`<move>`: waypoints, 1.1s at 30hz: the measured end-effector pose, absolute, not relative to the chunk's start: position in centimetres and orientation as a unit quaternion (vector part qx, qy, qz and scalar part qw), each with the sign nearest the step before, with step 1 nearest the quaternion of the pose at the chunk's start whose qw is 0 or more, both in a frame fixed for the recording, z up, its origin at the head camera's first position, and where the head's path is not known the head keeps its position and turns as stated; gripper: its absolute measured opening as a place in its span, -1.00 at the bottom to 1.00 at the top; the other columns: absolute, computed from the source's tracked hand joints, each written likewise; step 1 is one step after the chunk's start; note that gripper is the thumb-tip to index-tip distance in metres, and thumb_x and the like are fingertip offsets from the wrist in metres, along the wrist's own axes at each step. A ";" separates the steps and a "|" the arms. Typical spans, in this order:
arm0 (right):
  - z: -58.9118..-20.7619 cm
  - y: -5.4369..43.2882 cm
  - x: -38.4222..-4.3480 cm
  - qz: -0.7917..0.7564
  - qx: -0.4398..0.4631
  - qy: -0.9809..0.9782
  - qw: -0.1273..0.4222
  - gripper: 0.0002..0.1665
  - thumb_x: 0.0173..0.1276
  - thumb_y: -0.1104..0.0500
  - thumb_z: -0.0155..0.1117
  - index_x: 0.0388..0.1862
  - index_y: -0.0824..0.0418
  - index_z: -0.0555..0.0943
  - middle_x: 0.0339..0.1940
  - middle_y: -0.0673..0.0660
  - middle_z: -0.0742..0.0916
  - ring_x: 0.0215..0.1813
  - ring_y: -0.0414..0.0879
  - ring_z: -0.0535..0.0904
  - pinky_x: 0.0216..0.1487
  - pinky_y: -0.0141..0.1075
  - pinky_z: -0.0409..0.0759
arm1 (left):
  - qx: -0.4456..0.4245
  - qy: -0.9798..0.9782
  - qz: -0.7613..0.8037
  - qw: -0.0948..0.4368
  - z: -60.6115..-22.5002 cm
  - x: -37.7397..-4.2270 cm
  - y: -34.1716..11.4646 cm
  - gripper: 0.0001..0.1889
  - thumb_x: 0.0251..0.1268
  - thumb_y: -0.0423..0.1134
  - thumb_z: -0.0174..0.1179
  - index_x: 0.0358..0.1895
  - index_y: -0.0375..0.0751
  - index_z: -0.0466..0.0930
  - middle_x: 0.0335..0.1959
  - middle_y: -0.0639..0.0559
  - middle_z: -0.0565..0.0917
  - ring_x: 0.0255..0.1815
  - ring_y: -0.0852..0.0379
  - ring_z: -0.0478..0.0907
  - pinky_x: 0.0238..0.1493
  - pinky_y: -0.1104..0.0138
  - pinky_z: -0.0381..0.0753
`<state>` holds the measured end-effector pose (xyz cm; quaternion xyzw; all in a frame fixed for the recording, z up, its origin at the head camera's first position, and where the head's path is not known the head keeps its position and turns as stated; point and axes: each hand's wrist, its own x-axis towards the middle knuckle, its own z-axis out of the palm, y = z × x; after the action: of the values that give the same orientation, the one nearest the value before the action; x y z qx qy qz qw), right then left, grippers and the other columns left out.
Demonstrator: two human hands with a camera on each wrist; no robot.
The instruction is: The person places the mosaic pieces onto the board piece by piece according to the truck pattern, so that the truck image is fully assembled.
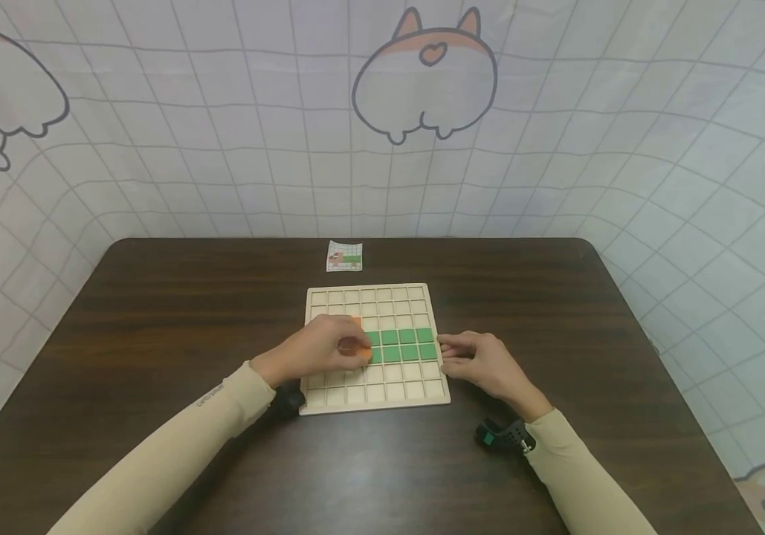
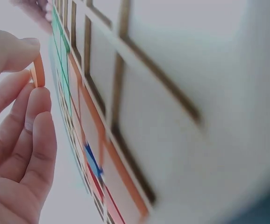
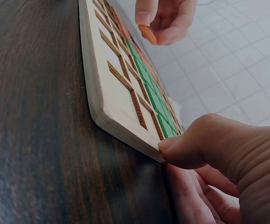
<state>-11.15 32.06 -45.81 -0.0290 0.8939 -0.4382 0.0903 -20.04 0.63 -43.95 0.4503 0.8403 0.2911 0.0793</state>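
A pale wooden grid board (image 1: 382, 406) lies on the table, with two rows of green tiles (image 1: 407, 336) set in its right part. Over the board, my left hand (image 1: 325, 343) pinches a small orange tile (image 2: 39, 72) between thumb and fingertips, raised off the surface. My right hand (image 1: 485, 362) grips the board's right edge, its thumb on the rim and the other fingers lower at the side. Orange-edged pieces and a blue mark (image 2: 92, 158) show on the board in the left wrist view; from the head, my left hand hides much of that part.
Behind the board lies a small picture card (image 1: 345, 256) with a green and orange pattern on a grid. Dark wooden tabletop (image 1: 221, 275) surrounds the board. A black strap (image 1: 505, 436) is at the right wrist. White grid-patterned cloth (image 1: 275, 163) hangs beyond the table.
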 end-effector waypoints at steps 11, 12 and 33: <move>-45.7 32.1 -11.2 -0.435 -0.028 0.895 0.092 -0.37 0.30 0.12 0.47 0.35 0.22 0.62 0.02 0.14 0.77 0.06 -0.05 0.75 -0.02 -0.34 0.66 | 0.489 0.820 0.283 0.087 -44.0 -19.2 3.9 -0.84 0.28 -0.21 0.38 -0.10 -0.02 0.82 -0.20 0.19 0.79 -0.17 0.30 0.67 -0.04 0.42 0.65; -45.7 32.1 -11.2 -0.435 -0.029 0.895 0.092 -0.37 0.30 0.12 0.47 0.35 0.22 0.62 0.02 0.14 0.77 0.05 -0.05 0.75 -0.02 -0.34 0.66 | 0.490 0.820 0.284 0.088 -44.0 -19.1 4.1 -0.84 0.28 -0.21 0.38 -0.11 -0.02 0.82 -0.20 0.20 0.79 -0.15 0.30 0.68 -0.02 0.42 0.66; -45.3 31.8 -11.2 -0.448 -0.024 0.889 0.093 -0.35 0.30 0.15 0.48 0.37 0.23 0.60 0.08 0.18 0.75 0.12 0.03 0.76 -0.04 -0.44 0.68 | 0.507 0.810 0.270 0.115 -43.7 -18.5 5.8 -0.82 0.38 -0.16 0.35 -0.06 -0.10 0.81 -0.18 0.13 0.78 -0.14 0.28 0.67 -0.02 0.42 0.68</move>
<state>-11.23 31.83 -45.35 -0.0237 0.8887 -0.4484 0.0929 -18.47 5.76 -43.74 0.5075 0.8102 0.2698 0.1152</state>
